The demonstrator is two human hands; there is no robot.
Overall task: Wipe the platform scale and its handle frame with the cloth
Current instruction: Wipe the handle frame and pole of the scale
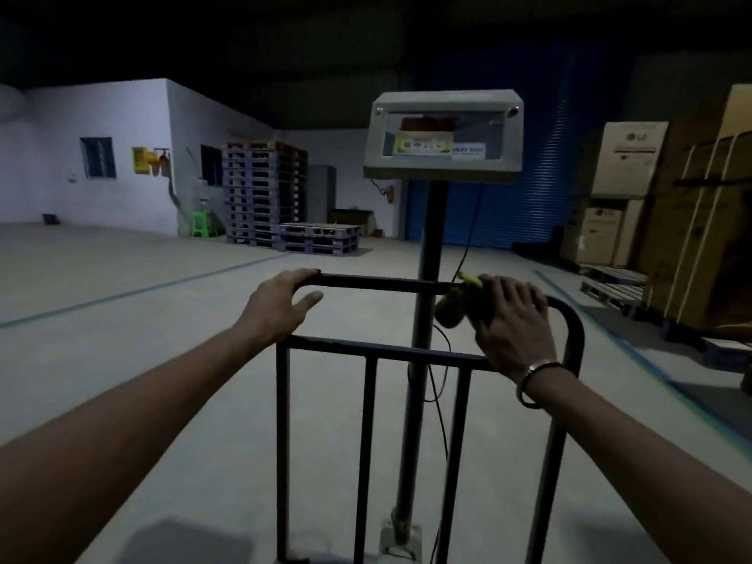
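With bare concrete floor (162, 319) wide open beyond, my left hand (280, 303) hooked its grip over the handle frame (386, 283) at its left corner while my right hand (510, 319) pressed the bunched yellow cloth (455, 305) onto the dark top rail near the display post (425, 254).

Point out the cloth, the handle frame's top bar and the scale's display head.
cloth (451, 309): head view, on the bunched yellow fabric left of the right hand.
top bar (382, 283): head view, mid-span between the hands.
display head (443, 140): head view, on its front window.
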